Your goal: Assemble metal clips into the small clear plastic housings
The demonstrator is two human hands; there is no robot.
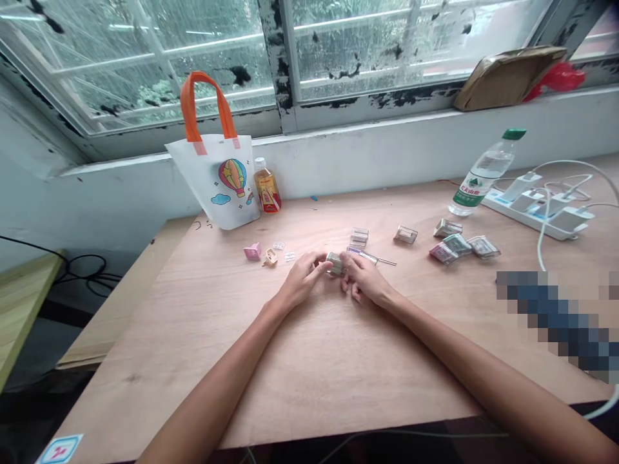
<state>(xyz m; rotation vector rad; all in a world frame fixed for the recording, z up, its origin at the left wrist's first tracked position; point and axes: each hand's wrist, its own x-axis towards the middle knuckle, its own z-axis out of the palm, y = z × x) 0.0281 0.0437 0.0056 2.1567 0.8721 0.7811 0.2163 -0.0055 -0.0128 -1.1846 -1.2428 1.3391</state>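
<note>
Between both hands, just above the middle of the table, is a small pale-green box-like piece (pixel 334 263) with a clear-looking shell. My left hand (pixel 305 276) pinches it from the left side. From the right, my right hand (pixel 365 276) grips it with thumb and fingers, covering that end. Just behind my right hand lies a screwdriver (pixel 385 261), its handle partly hidden by the fingers. A clear plastic case (pixel 359 236) sits beyond it. Left of my hands are a pink piece (pixel 252 251), a cream piece (pixel 269 258) and small clear parts (pixel 289 256).
Several small cased pieces (pixel 457 245) lie to the right, with another (pixel 405 234) nearer the middle. Behind stand a white bag (pixel 213 187), an amber drink bottle (pixel 267 187) and a water bottle (pixel 483 174). A power strip (pixel 536 212) trails white cables at the right.
</note>
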